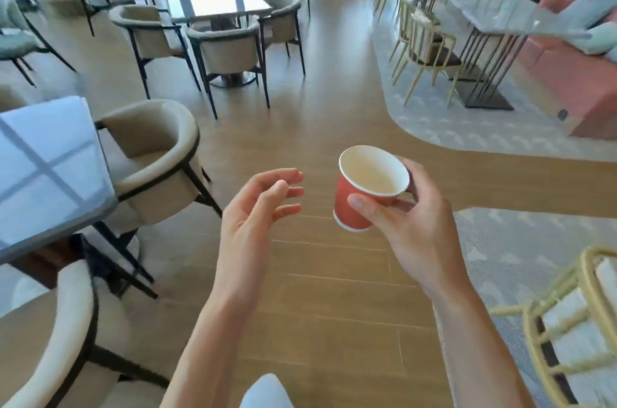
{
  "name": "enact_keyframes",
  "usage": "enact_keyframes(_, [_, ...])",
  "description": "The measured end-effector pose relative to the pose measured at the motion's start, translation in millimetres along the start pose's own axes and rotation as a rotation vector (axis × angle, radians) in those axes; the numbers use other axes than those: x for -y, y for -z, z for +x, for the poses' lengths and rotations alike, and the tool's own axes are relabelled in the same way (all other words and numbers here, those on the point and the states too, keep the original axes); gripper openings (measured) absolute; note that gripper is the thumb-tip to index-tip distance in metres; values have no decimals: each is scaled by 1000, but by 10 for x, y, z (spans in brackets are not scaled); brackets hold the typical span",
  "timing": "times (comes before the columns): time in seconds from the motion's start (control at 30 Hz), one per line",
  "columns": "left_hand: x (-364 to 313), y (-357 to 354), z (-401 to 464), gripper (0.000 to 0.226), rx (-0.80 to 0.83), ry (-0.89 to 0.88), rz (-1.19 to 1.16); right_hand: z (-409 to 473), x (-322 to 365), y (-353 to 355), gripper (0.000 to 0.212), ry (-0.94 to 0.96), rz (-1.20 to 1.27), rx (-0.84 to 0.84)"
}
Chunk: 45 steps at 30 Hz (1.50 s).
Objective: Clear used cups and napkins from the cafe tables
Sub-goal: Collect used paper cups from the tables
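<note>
Fingers point(405, 204) of the right hand point(410, 227) curl round a red paper cup point(354, 204), with the thumb pressed on its near wall and the other fingers wrapped behind the far side below the white rim. That cup tilts, its mouth turned up toward the camera, and the pale inside shows nothing in it that can be made out. It hangs in the air above the wooden floor point(334, 290), touching nothing but this hand.

Just beside the cup, on the thumb's side, the left hand point(253, 217) floats palm inward, fingers loosely spread and slightly bent, holding nothing; a gap separates its fingertips from the cup's wall.

Farther out past the left hand stands a beige tub chair point(157, 157), pushed against a glossy table point(50, 173) whose top reflects window light. A second beige chair point(53, 334) sits nearer the camera on that side.

Beyond the right hand's wrist, a yellow wire-frame chair point(567, 324) stands on a pale patterned carpet point(500, 257).

Well ahead of both hands, more beige chairs ring a square glass-topped table point(217, 3). Off to the cup-holding side at that distance, grey tables on thin metal legs point(500, 16) stand beside a salmon bench with pale cushions point(567, 73).
</note>
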State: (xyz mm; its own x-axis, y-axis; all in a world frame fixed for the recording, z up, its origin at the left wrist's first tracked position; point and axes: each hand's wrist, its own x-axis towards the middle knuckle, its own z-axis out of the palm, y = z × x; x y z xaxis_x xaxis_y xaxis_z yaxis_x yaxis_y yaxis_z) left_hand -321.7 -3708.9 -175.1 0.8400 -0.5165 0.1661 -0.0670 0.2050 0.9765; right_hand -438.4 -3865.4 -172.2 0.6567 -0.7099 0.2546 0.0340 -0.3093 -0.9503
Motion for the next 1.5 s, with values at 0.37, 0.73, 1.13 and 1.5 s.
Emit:
enact_keyframes(0.37, [1045, -817, 2879, 33, 190, 75, -83, 2770, -1133, -364, 64, -57, -72, 0])
enact_keyframes(0.73, [1327, -1409, 5912, 40, 208, 31, -108, 5613, -1630, -356, 64, -41, -74, -175])
enact_keyframes(1.13, [2235, -2503, 8957, 30, 59, 40, -25, 9150, -2837, -343, 67, -16, -7, -105])
enact_keyframes(1.5, [2858, -3179, 11576, 31, -87, 37, -27, 11784, -3552, -191, 58, -53, -13, -99])
